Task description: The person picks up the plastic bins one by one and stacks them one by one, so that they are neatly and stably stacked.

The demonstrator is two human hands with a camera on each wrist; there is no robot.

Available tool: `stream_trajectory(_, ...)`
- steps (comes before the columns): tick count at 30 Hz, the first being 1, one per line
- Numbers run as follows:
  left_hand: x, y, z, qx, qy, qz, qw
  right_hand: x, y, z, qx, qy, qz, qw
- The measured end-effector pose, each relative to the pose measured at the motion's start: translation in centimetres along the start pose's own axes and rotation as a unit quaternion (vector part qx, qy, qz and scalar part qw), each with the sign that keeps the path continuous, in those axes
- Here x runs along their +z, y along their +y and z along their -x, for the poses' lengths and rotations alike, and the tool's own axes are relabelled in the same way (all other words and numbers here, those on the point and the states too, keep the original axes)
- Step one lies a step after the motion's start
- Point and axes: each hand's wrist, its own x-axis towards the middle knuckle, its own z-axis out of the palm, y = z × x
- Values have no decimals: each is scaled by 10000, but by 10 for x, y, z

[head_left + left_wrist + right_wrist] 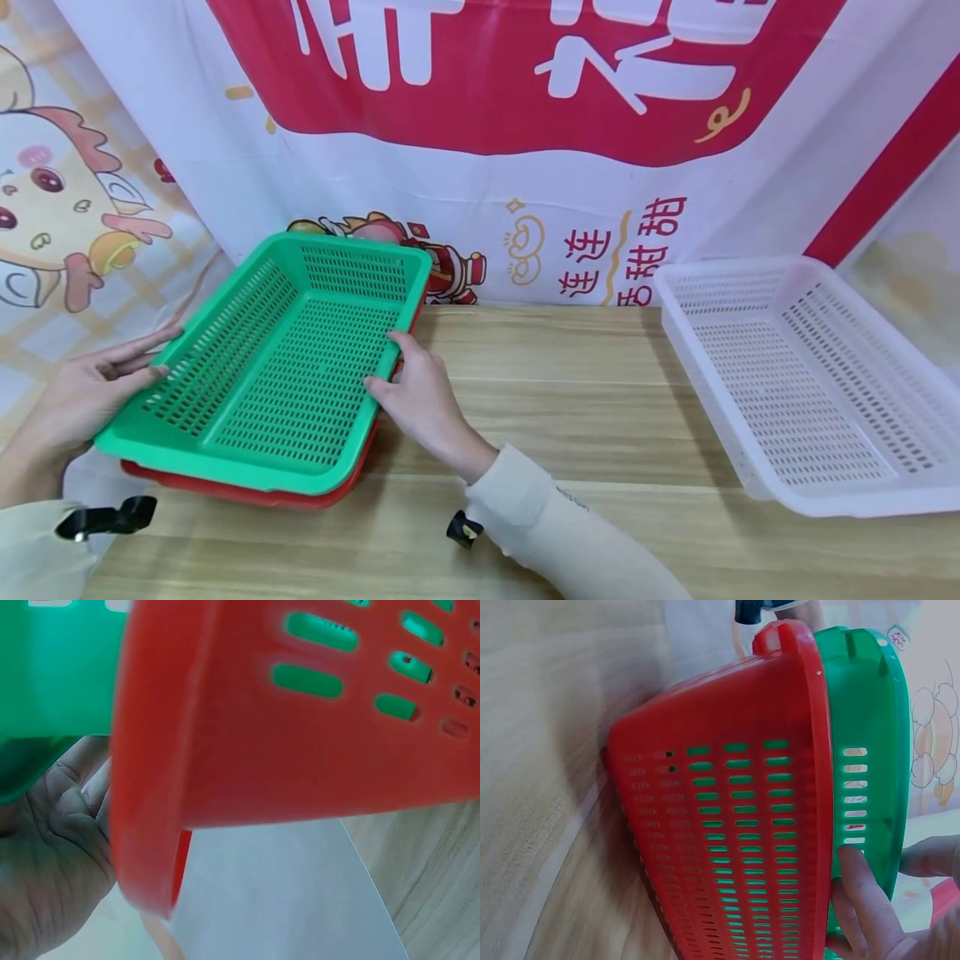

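Observation:
A green plastic basket (307, 371) with slotted walls and floor sits nested inside a red basket (315, 500), its rim standing above the red one. My left hand (93, 387) holds the green basket's left rim, the thumb lying over the edge. In the left wrist view the palm (64, 847) shows below the green rim, and the red rim hides part of the fingers. On the right side, my right hand (431, 400) grips the green rim between thumb and fingers. The right wrist view shows its fingers (866, 892) against the green outer wall, above the red rim.
A white slotted basket (712, 400) stands on the wooden table (555, 417) at the right. Behind the table hangs a printed cloth (480, 217) in red and white. Patterned fabric (67, 192) covers the left side, close to my left hand.

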Motion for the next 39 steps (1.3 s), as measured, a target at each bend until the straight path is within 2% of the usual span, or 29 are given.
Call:
stream_trajectory(8, -1, 1, 2, -69, -44, 188, 9998, 0, 3, -1, -3, 19, 7, 10000)
stream_trajectory(18, 2, -3, 7, -405, 1, 286, 9988, 1, 8, -4, -79, 22, 3, 10000)
stream_trajectory(28, 5, -7, 7, -464, 176, -592, 9970, 1, 12, -5, -43, 12, -308, 9995)
stream_trajectory(33, 5, -8, 7, -465, 157, -681, 9965, 2, 14, -6, -6, -89, -582, 9983)
stream_trajectory(39, 5, -10, 7, -358, 95, -834, 9958, 0, 15, -6, 10, -136, -607, 9981)
